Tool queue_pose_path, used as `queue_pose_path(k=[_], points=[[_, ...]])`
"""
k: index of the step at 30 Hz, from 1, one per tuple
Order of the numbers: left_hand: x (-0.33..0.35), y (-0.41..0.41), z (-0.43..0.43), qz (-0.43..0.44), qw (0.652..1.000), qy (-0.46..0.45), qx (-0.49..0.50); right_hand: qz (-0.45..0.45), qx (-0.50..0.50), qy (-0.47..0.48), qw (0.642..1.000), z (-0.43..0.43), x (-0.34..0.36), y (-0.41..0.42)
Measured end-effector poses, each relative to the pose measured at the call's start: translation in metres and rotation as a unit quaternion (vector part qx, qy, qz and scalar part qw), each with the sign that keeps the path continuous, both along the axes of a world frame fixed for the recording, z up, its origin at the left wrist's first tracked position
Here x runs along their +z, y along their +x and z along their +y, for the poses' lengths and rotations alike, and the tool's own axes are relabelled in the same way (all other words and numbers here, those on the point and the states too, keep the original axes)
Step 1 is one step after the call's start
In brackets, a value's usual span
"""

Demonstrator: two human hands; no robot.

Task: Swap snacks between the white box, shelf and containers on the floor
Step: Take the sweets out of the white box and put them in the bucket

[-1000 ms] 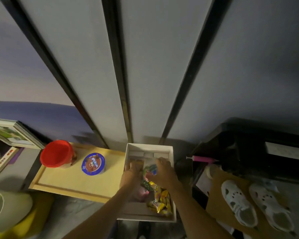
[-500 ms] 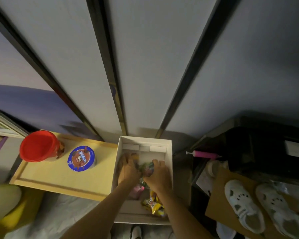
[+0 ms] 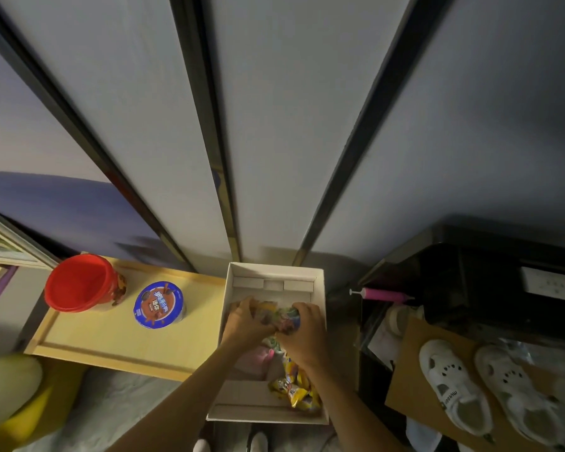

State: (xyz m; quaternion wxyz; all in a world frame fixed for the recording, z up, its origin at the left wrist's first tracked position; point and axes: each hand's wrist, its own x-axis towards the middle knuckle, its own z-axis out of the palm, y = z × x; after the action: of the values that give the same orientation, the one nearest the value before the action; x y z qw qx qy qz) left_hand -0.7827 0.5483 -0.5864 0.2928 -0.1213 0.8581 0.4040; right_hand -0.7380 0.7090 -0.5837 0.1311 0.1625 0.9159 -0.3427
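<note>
Both hands have crept toward the far end of the white box (image 3: 318,282) since a second ago, and now they close in together over one clump of wrappers instead of sitting apart on either side of the pile. The left hand (image 3: 245,322) curls around the near-left edge of the crinkled snack bundle (image 3: 279,316), fingers bent over it; the right hand (image 3: 304,334) presses in from the other side, fingers wrapped down onto the same packets. Both are closed on that bundle, neither spread wide. That reads as a gather: the person looks to be scooping several snacks at once, ready to lift them out for the swap, though nothing has left the box yet.

The bundle is a mix of shiny wrappers, green, blue and a bit of orange, bunched and creased between the palms, lying in the middle of the box. Nearer the person, under the right wrist, yellow packets (image 3: 294,388) trail loose toward the near right corner, and something pink (image 3: 258,358) lies beside them.

Off to the left, on the pale wooden shelf (image 3: 111,347), the red tub (image 3: 79,283) stands open and the blue-lidded cup (image 3: 159,305) sits sealed just beside it, both well apart from the hands. Those look like likely destinations
</note>
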Motion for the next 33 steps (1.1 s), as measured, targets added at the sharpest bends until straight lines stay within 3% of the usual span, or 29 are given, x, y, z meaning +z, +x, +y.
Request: queue_pose_path(k=[9, 19, 25, 33], points=[[0.077, 0.000, -0.028, 0.068, 0.992, 0.109, 0.004, 0.112, -0.019, -0.087, 0.990, 0.010, 0.060, -0.011], [0.192, -0.006, -0.088, 0.222, 0.967, 0.102, 0.073, 0.210, 0.058, -0.095, 0.971, -0.009, 0.169, -0.051], [0.242, 0.014, -0.165, 0.264, 0.952, 0.081, 0.133, 0.237, 0.115, -0.135, 0.955, -0.084, 0.233, -0.069], [0.277, 0.072, -0.326, 0.286, 0.930, 0.097, 0.212, 0.283, 0.194, -0.130, 0.930, -0.249, 0.283, -0.056]])
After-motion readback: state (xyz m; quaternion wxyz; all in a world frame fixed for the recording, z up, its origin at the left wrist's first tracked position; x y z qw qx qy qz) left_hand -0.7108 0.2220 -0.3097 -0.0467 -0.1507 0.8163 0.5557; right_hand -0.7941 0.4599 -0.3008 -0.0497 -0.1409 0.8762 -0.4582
